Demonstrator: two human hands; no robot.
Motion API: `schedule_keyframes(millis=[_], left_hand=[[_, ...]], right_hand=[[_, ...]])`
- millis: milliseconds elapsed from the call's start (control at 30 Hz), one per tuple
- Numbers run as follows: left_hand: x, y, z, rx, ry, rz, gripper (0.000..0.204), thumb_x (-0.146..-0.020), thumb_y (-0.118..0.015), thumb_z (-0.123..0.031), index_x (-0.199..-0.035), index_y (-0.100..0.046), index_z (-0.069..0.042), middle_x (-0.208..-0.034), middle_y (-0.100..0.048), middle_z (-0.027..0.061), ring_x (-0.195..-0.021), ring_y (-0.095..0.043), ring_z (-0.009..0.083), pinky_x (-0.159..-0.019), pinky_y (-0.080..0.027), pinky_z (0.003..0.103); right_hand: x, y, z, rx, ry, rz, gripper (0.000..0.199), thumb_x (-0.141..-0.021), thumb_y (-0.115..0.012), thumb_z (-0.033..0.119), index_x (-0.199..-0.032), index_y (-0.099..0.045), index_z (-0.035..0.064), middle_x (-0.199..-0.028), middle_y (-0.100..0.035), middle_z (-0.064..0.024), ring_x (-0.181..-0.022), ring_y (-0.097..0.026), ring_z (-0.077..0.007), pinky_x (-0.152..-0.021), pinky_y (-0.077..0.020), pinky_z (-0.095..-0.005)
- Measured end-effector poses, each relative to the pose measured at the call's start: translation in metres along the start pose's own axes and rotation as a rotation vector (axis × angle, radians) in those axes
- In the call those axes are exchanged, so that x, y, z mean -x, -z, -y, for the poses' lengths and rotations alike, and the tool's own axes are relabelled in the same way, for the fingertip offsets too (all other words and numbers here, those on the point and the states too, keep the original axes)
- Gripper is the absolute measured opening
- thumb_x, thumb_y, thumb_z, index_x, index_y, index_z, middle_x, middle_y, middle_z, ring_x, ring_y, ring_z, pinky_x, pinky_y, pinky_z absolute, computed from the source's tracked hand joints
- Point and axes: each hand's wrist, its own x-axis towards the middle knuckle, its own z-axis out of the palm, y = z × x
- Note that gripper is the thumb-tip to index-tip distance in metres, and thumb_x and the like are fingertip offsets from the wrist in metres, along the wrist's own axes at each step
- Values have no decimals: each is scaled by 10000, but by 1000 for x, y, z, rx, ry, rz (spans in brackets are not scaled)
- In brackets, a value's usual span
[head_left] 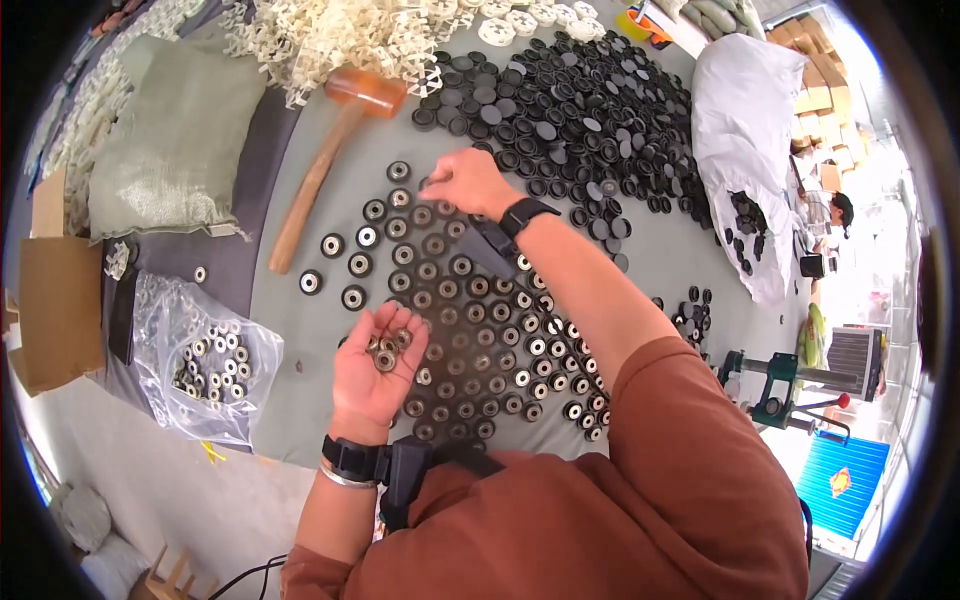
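My left hand lies palm up with its fingers curled, cradling several small metal ring bearings. Further off and to the right, my right hand is closed in a pinch low over the grey work surface; what its fingertips hold is too small to make out. Beneath and between the hands spread many black round wheels with metal centres, lying flat in loose rows. Some of them are hidden behind my right forearm and wrist strap.
A wooden-handled mallet with an amber head lies at the far left. Behind are heaped black round caps and white plastic parts. A clear bag of bearings is at left; a white sack and a green press are at right.
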Motion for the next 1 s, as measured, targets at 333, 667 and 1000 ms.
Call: schedule_keyframes(millis=[333, 667, 1000], left_hand=[[-6, -30, 4, -40, 5, 22, 420, -948, -305, -276, -1200, -388, 50, -1258, -408, 199, -1170, -402, 332, -977, -358, 467], [-11, -29, 8, -95, 11, 88, 453, -944, -281, -292, -1261, -355, 23, -1255, -443, 142, -1071, -471, 275, -921, -374, 412], [-6, -34, 17, 29, 87, 77, 436, -946, -298, -297, -1226, -379, 27, -1299, -385, 190, -1234, -339, 323, -1023, -279, 491]], right_hand=[[27, 19, -23, 490, -35, -133, 241, -741, -606, 180, -950, -613, 60, -969, -577, -106, -973, -505, -293, -786, -450, -372], [110, 25, 95, -137, 452, 103, 156, -693, -614, 106, -841, -596, 60, -765, -573, -97, -724, -559, -268, -638, -464, -338], [70, 38, 18, 101, 57, -110, 240, -680, -661, 201, -826, -626, 13, -745, -611, -160, -683, -602, -285, -632, -480, -332]])
